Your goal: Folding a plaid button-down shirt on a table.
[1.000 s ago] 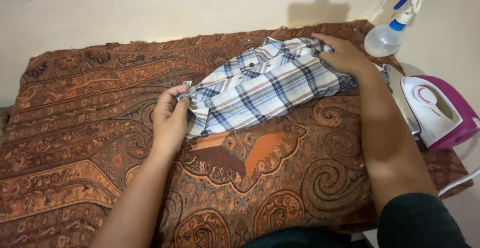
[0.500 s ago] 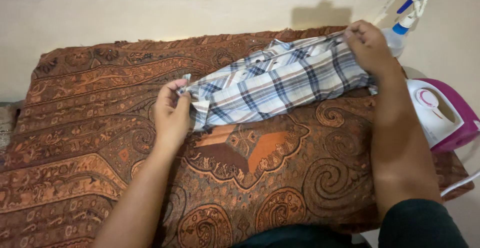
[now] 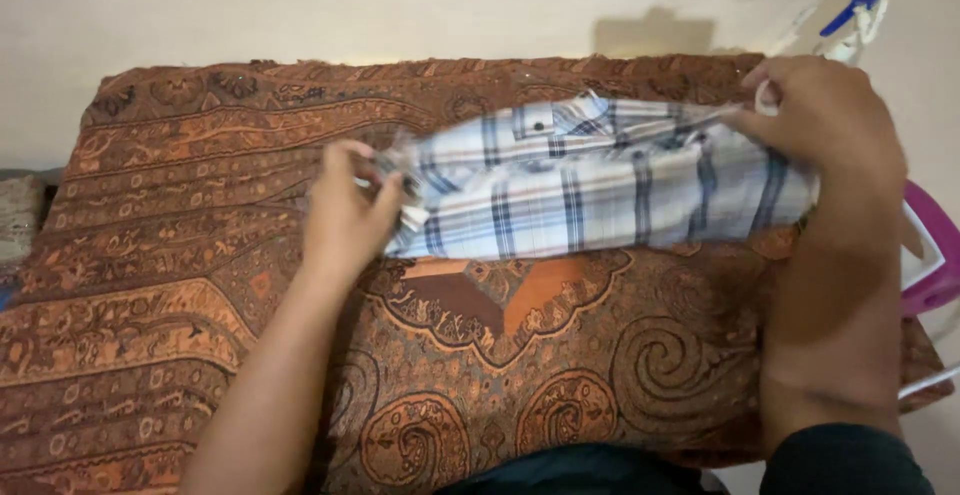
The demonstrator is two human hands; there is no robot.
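A small white and blue checked shirt (image 3: 590, 185) is stretched between my two hands above a brown and orange paisley cloth (image 3: 180, 255) that covers the work surface. My left hand (image 3: 350, 205) pinches the shirt's left end. My right hand (image 3: 820, 120) grips its right end near the cloth's far right corner. The shirt is folded lengthwise and hangs taut, roughly level.
A spray bottle with a blue and white trigger (image 3: 850, 15) stands behind my right hand against the pale wall. A purple and white iron (image 3: 935, 255) sits at the right edge, mostly hidden by my right forearm.
My right hand has pulled the shirt's end up and to the right, so the shirt went from slanted to stretched out level. My left hand kept its grip and stayed in place.
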